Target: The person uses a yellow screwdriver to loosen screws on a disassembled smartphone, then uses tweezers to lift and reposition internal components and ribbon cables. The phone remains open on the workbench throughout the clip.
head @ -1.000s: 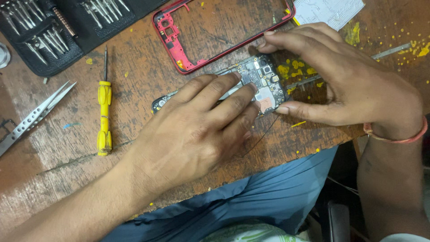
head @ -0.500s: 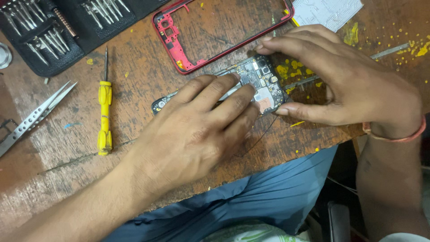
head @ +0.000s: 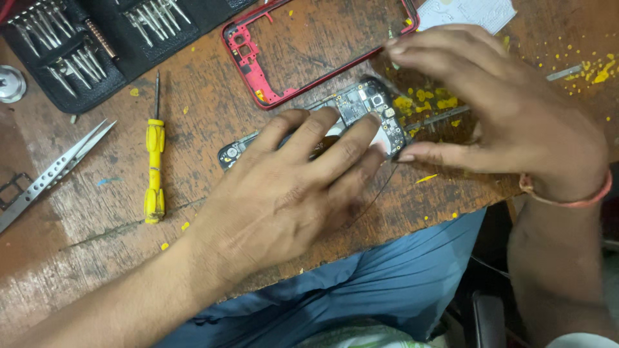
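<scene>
Head view, catalogued from my remote seat, hands first.

1. Left hand (head: 284, 193): I see it palm down, fingers spread and lying flat across the opened phone (head: 361, 116), pressing it to the table. Placement matches the frame of half a second ago.

2. Right hand (head: 509, 109): arched over the phone's right end, fingers loosely curled and wide, thumb tip touching the board's lower right corner. Whether it pinches anything I cannot tell. Since the earlier frames its fingers have lifted and spread further above the board. An orange band circles the wrist.

3. Opened phone: dark body with exposed circuit board, lying near the front edge of the wooden table (head: 97, 258), between both hands, just below the red frame. It has kept its position.

4. Red phone frame (head: 258, 84): empty, flat on the table, just behind the phone.

5. Yellow screwdriver (head: 154, 161): left of my left hand, lying lengthwise, apart from it.

6. Metal tweezers (head: 51, 174): further left, angled.

7. Black bit case (head: 97, 45): open, top left, rows of steel bits.

8. Yellow crumbs (head: 425, 100): scattered under and beyond the right hand.
</scene>
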